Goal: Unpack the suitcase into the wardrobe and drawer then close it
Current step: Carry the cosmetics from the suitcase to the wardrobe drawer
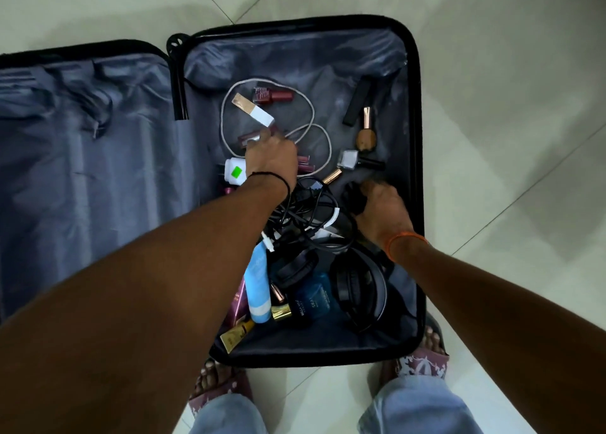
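Bare forearms, black thread wristband (273, 175), orange wristband (405, 238), light jeans (416, 407), patterned maroon slippers (426, 364)

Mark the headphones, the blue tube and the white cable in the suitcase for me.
headphones (357, 289): head view, on the right ear cup.
blue tube (257, 286): head view, mid-body.
white cable (226, 105): head view, left side of the loop.
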